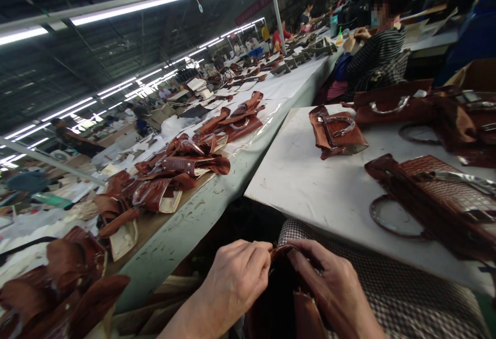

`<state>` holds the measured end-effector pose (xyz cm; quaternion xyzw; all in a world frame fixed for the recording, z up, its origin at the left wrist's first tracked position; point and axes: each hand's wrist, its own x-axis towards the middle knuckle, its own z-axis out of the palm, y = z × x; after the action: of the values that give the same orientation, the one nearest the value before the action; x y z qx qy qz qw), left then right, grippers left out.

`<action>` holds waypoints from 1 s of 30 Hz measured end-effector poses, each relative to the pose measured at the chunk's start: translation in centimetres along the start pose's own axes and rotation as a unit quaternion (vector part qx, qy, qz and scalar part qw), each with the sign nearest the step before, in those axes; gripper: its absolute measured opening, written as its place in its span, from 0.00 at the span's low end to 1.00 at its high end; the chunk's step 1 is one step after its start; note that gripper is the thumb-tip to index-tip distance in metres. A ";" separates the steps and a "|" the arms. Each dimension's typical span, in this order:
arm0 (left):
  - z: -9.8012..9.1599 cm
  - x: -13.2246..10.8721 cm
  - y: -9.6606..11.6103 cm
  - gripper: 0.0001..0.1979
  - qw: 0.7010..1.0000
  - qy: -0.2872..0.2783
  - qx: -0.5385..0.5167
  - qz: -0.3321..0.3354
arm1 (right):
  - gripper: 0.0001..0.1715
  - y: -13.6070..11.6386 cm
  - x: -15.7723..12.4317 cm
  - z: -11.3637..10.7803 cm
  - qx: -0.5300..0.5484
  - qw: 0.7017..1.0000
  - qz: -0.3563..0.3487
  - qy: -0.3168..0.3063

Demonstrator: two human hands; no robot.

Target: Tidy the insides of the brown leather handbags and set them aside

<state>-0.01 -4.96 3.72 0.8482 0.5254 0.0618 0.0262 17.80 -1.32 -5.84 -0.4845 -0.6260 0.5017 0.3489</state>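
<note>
A brown leather bag (308,313) with a dark inside rests at my lap, its opening towards me. My left hand (242,272) is closed on the left part of its upper edge, fingers pinched together. On the right part of the same edge, my right hand (329,279) grips with the thumb inside the opening and the fingers over the rim. Both hands are close together at the top of the bag. The lower part of the bag runs out of view. Checked cloth (387,272) covers my lap beneath it.
On the white table (287,173) at right lie a small brown handbag (337,131) and a larger crocodile-patterned bag (434,199). Several brown bags (186,166) line the long bench (186,225) at left. A co-worker in a striped top (382,49) sits further back on the right.
</note>
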 end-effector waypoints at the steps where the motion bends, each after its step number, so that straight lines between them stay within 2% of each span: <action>1: 0.0 0.0 0.0 0.08 1.000 0.004 0.000 0.003 | 0.14 -0.1 0.0 0.0 0.000 1.000 0.002 -0.002; 4: -0.1 0.1 0.1 0.08 1.000 0.007 0.001 0.009 | 0.14 -0.3 0.0 -0.2 -0.011 1.000 -0.006 -0.006; 7: -0.3 0.0 0.1 0.08 1.000 0.002 -0.010 0.000 | 0.14 -0.5 0.2 -0.6 -0.038 0.998 -0.047 -0.017; 10: -0.1 -0.4 0.1 0.08 0.997 0.033 -0.045 -0.051 | 0.16 -1.0 0.5 -1.2 -0.060 0.992 -0.099 -0.051; 14: 0.6 -1.0 0.0 0.08 0.987 0.081 -0.075 -0.115 | 0.20 -2.5 1.2 -2.0 -0.081 0.981 -0.132 -0.120; 17: 1.0 -1.1 0.0 0.07 0.982 0.110 -0.083 -0.129 | 0.26 -3.6 1.9 -1.9 -0.101 0.972 -0.128 -0.167; 19: 1.0 -1.0 0.0 0.08 0.980 0.127 -0.087 -0.128 | 0.26 -3.9 2.5 -1.3 -0.109 0.969 -0.128 -0.183; 22: 1.0 -0.7 0.2 0.08 0.977 0.141 -0.092 -0.128 | 0.17 -3.6 3.3 -0.3 -0.109 0.971 -0.127 -0.171; 26: 1.2 -0.3 0.4 0.09 0.972 0.155 -0.097 -0.150 | 0.15 -3.3 3.8 0.3 -0.123 0.974 -0.111 -0.153; 30: 1.7 -0.2 0.5 0.10 0.966 0.184 -0.112 -0.144 | 0.14 -3.3 3.6 0.3 -0.143 0.976 -0.091 -0.138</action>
<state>0.54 -5.30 2.10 0.7295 0.6274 0.2706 0.0322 15.64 1.96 -2.86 -0.3961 -0.7748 0.4354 0.2307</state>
